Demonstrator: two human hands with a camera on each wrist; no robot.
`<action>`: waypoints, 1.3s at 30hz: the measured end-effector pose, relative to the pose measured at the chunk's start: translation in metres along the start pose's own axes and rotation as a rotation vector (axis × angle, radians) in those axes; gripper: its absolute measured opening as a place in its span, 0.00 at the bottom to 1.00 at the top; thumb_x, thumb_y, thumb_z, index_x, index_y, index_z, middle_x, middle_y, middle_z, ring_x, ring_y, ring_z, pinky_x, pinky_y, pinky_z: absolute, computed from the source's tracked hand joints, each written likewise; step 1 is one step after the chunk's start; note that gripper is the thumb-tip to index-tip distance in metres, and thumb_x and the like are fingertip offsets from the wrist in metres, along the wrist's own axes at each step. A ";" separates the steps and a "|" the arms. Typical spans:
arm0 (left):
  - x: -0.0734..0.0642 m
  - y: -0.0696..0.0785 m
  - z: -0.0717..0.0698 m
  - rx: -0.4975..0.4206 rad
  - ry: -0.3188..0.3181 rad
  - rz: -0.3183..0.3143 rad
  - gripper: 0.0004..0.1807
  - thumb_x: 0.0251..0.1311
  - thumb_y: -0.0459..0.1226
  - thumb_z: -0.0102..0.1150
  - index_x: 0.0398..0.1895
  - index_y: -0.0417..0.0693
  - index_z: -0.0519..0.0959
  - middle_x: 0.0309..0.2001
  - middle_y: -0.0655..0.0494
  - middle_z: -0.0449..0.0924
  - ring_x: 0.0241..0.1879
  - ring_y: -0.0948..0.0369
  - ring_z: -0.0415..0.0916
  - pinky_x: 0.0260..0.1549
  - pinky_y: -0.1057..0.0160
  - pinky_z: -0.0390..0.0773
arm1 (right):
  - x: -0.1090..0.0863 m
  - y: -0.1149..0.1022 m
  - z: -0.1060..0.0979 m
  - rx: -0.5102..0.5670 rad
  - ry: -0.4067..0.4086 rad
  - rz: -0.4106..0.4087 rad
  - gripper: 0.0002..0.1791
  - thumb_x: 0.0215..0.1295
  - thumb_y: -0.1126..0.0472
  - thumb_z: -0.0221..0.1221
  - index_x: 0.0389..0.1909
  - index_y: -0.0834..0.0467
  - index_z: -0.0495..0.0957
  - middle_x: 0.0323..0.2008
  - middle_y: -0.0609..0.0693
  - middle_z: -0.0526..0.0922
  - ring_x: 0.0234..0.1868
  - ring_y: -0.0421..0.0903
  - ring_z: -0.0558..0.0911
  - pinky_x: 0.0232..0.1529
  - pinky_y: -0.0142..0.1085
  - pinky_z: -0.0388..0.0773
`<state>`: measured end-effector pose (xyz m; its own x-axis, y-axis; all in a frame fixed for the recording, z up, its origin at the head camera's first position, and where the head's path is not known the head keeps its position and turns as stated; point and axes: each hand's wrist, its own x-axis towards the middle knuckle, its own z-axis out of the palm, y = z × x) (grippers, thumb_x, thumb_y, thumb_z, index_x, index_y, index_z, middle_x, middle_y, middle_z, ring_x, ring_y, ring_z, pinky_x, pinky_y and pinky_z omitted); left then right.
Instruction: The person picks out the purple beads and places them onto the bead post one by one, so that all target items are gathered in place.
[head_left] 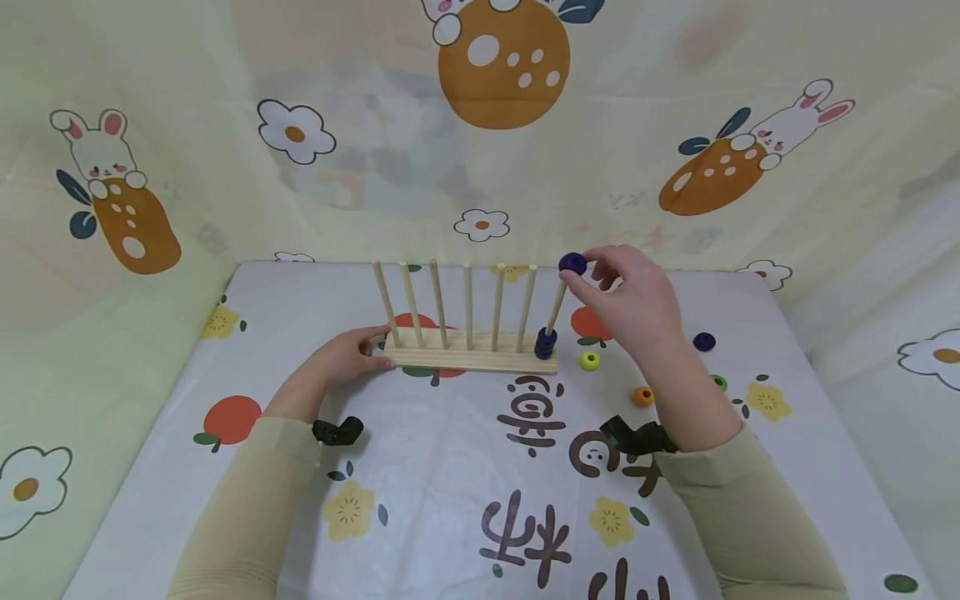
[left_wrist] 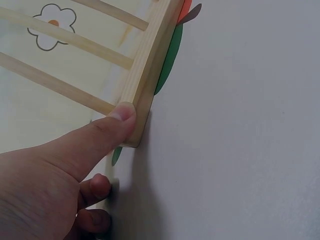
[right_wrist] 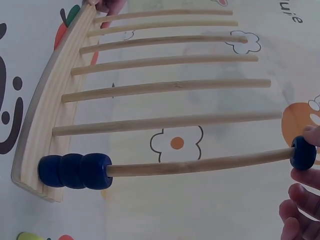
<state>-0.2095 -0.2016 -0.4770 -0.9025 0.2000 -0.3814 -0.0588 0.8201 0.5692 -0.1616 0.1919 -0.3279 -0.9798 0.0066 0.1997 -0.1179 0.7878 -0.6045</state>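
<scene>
A wooden peg rack (head_left: 465,358) with a row of several upright pegs stands toward the back of the table. My left hand (head_left: 341,358) holds the left end of its base, thumb (left_wrist: 122,112) pressed on the near side, other fingers partly hidden. Three dark blue beads (right_wrist: 75,171) are stacked at the foot of the rightmost peg. At that peg's top, my right hand (head_left: 637,304) pinches another dark blue bead (head_left: 572,263) between thumb and fingers. In the right wrist view, this bead (right_wrist: 303,153) sits right at the peg's tip. The other pegs carry no beads.
Loose beads lie right of the rack: a yellow-green bead (head_left: 590,361), an orange bead (head_left: 642,396), a dark blue bead (head_left: 704,342) and a green bead (head_left: 720,382), partly hidden by the right forearm. A printed cloth (head_left: 375,183) hangs behind the table.
</scene>
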 end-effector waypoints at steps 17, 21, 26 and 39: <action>-0.001 0.002 -0.001 -0.014 -0.001 -0.005 0.42 0.59 0.52 0.68 0.76 0.62 0.62 0.36 0.49 0.67 0.38 0.54 0.64 0.35 0.57 0.62 | 0.001 0.005 0.016 0.029 0.043 -0.007 0.28 0.66 0.38 0.60 0.57 0.53 0.79 0.39 0.51 0.77 0.44 0.51 0.74 0.40 0.43 0.71; -0.001 0.001 -0.001 -0.010 0.000 -0.002 0.42 0.59 0.52 0.68 0.76 0.63 0.62 0.36 0.50 0.67 0.38 0.54 0.64 0.35 0.57 0.62 | -0.001 0.008 0.018 0.029 0.042 -0.001 0.29 0.66 0.38 0.59 0.58 0.53 0.79 0.39 0.52 0.77 0.44 0.50 0.74 0.41 0.43 0.72; 0.000 -0.001 0.000 -0.002 0.005 0.008 0.42 0.59 0.52 0.68 0.76 0.61 0.62 0.36 0.50 0.67 0.37 0.54 0.65 0.34 0.57 0.63 | -0.001 0.010 0.020 0.040 0.053 -0.001 0.29 0.66 0.38 0.60 0.58 0.53 0.78 0.39 0.52 0.77 0.44 0.49 0.74 0.41 0.43 0.72; 0.003 -0.002 0.001 -0.001 0.005 0.003 0.43 0.58 0.52 0.69 0.76 0.59 0.62 0.35 0.50 0.67 0.37 0.54 0.64 0.34 0.57 0.62 | -0.002 0.011 0.019 0.067 0.062 -0.007 0.29 0.64 0.37 0.60 0.57 0.53 0.79 0.38 0.51 0.77 0.44 0.52 0.75 0.40 0.42 0.71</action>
<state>-0.2110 -0.2023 -0.4803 -0.9049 0.1999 -0.3759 -0.0562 0.8190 0.5710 -0.1642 0.1892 -0.3493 -0.9672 0.0410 0.2506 -0.1374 0.7453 -0.6524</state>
